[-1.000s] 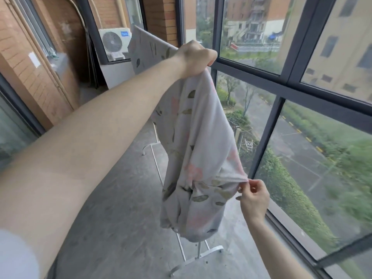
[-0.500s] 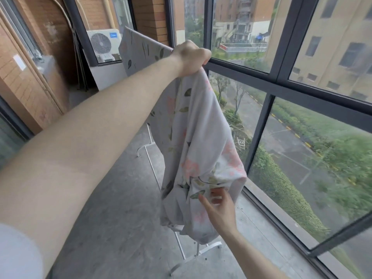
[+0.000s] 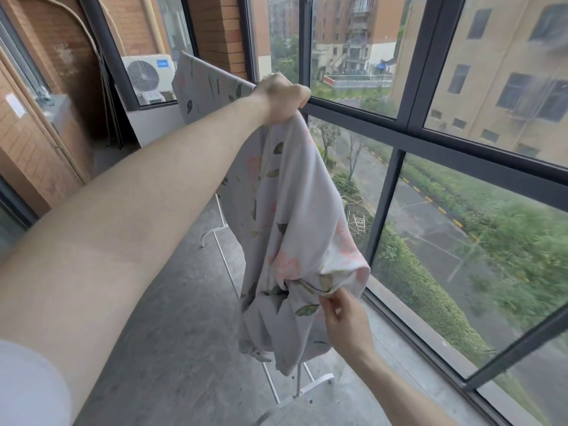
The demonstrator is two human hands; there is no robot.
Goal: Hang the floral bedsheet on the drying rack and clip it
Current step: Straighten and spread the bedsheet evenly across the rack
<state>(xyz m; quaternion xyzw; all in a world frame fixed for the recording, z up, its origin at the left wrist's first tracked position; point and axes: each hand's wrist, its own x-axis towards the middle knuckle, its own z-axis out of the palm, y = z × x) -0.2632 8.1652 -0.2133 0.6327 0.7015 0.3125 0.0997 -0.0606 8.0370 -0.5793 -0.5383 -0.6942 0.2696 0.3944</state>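
The floral bedsheet (image 3: 295,216), pale grey with pink flowers and green leaves, hangs over the top bar of the white drying rack (image 3: 310,387). Its far part lies spread flat along the bar; its near part hangs bunched. My left hand (image 3: 281,98) reaches out at arm's length and grips the sheet's upper edge at the bar. Lower down, my right hand (image 3: 344,318) pinches a fold of the bunched cloth near its bottom corner. Most of the rack is hidden by the sheet; only legs and a foot show. No clip is in view.
Tall dark-framed windows (image 3: 396,130) run along the right, close to the rack. A brick wall (image 3: 37,124) stands at left and an air-conditioner unit (image 3: 147,76) behind glass at the far end. The floor (image 3: 172,333) is grey concrete.
My right hand let go of the corner at the right, moved in under the bunch, and now pinches a fold near its lower edge. My left hand keeps its grip at the bar.
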